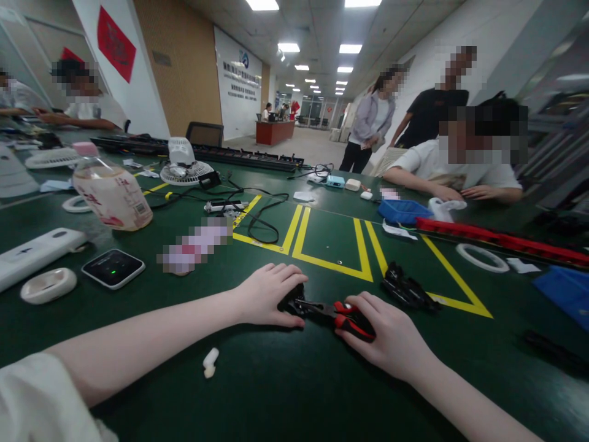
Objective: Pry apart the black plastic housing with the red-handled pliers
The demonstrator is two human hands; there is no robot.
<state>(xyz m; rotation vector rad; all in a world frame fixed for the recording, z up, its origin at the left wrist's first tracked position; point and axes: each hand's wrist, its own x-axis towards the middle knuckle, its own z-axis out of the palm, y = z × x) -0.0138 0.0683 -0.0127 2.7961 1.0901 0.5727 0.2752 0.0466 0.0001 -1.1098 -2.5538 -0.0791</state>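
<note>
My left hand (271, 296) is wrapped round a small black part (292, 298), mostly hidden by the fingers, low over the green table (257, 393). Red-and-black pliers (353, 321) are gripped in my right hand (389, 331), their jaws pointing left and meeting the black part. Whether the jaws are closed on it is too small to tell. To the right of the pliers lies a bunch of black parts (407, 287). A small white piece (210, 362) rests on the table below my left forearm.
Yellow tape (331, 265) marks the table beyond my hands. On the left are a bottle (113, 195), a square black device (113, 268) and a white power bank (39, 255). Blue trays (402, 212) and a red strip (497, 236) lie right. A person (464, 159) sits opposite.
</note>
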